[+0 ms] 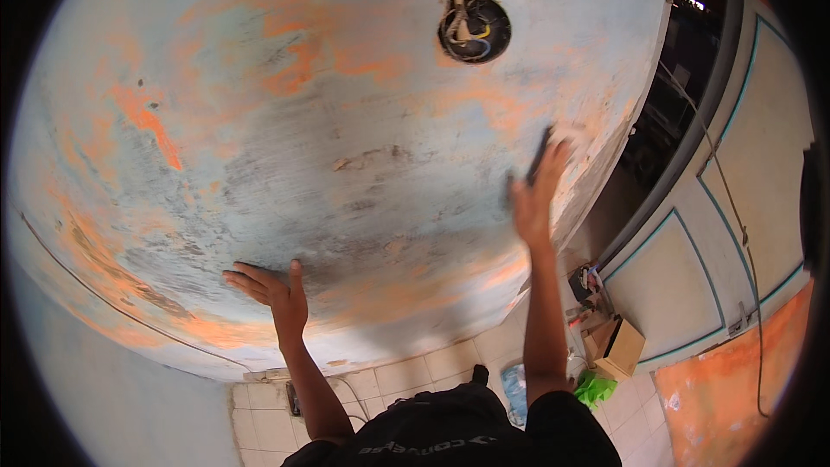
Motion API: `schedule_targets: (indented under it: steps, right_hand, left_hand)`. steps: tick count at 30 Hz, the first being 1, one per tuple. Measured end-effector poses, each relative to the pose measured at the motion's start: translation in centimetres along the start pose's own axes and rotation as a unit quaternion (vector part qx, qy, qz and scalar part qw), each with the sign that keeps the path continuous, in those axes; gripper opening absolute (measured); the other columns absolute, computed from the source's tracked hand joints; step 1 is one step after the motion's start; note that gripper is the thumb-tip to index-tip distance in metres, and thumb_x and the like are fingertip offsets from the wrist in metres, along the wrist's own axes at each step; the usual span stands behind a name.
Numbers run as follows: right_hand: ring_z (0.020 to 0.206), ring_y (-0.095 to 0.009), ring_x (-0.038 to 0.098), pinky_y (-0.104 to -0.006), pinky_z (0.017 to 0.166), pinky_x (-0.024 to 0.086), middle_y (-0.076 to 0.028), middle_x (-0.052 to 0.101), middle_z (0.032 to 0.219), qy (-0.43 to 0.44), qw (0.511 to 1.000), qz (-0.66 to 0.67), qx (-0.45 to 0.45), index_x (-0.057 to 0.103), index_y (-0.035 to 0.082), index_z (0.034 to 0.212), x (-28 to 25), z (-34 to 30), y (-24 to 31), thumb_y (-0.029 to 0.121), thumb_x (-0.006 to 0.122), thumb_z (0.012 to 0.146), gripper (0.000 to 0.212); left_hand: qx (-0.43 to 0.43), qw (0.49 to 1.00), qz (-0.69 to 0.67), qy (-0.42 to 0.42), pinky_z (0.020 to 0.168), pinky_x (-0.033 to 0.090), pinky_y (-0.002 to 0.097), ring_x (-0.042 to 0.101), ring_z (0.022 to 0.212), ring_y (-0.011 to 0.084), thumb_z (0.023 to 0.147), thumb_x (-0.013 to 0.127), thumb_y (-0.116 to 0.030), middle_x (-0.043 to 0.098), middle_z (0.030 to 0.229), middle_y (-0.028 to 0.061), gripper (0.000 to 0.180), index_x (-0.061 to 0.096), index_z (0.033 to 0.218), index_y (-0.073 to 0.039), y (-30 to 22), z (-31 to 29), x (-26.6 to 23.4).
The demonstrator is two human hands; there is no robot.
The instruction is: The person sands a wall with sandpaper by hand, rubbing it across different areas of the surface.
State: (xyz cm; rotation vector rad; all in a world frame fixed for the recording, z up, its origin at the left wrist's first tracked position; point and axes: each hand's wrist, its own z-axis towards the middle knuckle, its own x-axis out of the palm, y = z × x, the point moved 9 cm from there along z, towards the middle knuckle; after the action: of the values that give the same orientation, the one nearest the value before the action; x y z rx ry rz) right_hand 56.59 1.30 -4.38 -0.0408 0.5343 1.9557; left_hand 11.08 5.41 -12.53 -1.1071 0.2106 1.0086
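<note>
Head-worn fisheye view, down the wall [380, 125]

And down here it's the floor [402, 374], pale square tiles with thin joints! Over on the right sits an open cardboard box [624, 350], a crumpled bright green bag [595, 389] right up beside it. Nearer the middle, a pale blue plastic bag [515, 391]; away left, a thin cable [353, 391] curving across the tiles!
</note>
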Motion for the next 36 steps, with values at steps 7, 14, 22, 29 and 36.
schedule_targets:
  steps: [7,14,22,29,36]
  right_hand:
    - [0.137,-0.05,0.008,-0.0597,0.109,0.006,-0.032,0.012,0.148,0.14,0.988,-0.051,-0.031,0.021,-0.001,0.143,4.6,-10.4,-2.7,0.05,0.059,0.084,0.086]
    - [0.138,-0.048,0.009,-0.0601,0.108,0.008,-0.029,0.009,0.15,0.06,0.994,-0.052,-0.073,0.018,0.003,0.146,-4.2,5.7,-3.8,0.049,0.058,0.084,0.087]
    - [0.129,-0.046,0.028,-0.0633,0.103,0.019,-0.025,0.031,0.141,0.21,0.973,-0.051,-0.076,0.038,0.009,0.136,1.6,-9.0,-8.9,0.055,0.061,0.08,0.077]
    - [0.132,-0.049,0.022,-0.0619,0.104,0.016,-0.029,0.022,0.145,0.113,0.984,-0.082,-0.111,0.033,0.005,0.139,-3.7,5.1,-5.9,0.056,0.059,0.08,0.082]
    - [0.126,-0.054,0.026,-0.0662,0.101,0.017,-0.032,0.03,0.136,0.211,0.975,-0.001,-0.064,0.036,0.0,0.134,0.3,-6.8,-7.7,0.06,0.053,0.083,0.081]
  left_hand:
    - [-0.043,0.998,-0.041,0.012,0.107,-0.001,0.0617,-0.026,0.133,0.0476,0.081,0.056,-0.064,-0.032,0.14,0.0323,0.119,-0.023,0.139,0.004,-4.5,-3.1,4.4]
    - [-0.033,0.999,-0.028,0.023,0.104,-0.006,0.0645,-0.034,0.127,0.0495,0.062,0.074,-0.065,-0.036,0.134,0.0377,0.146,-0.031,0.133,0.008,-13.1,-6.2,10.6]
    - [-0.015,1.0,0.01,-0.004,0.105,0.0,0.064,-0.034,0.128,0.0483,0.055,0.08,-0.063,-0.038,0.135,0.0337,0.152,-0.032,0.134,0.004,-16.2,-7.5,12.8]
    - [-0.006,0.999,0.043,-0.018,0.106,0.008,0.0633,-0.029,0.131,0.0475,0.052,0.081,-0.062,-0.038,0.138,0.0294,0.154,-0.032,0.135,0.0,-16.0,-7.4,12.9]
    - [-0.008,1.0,0.012,-0.018,0.107,0.01,0.063,-0.028,0.132,0.0478,0.052,0.079,-0.064,-0.037,0.139,0.0292,0.153,-0.03,0.137,0.0,-15.9,-7.3,12.4]
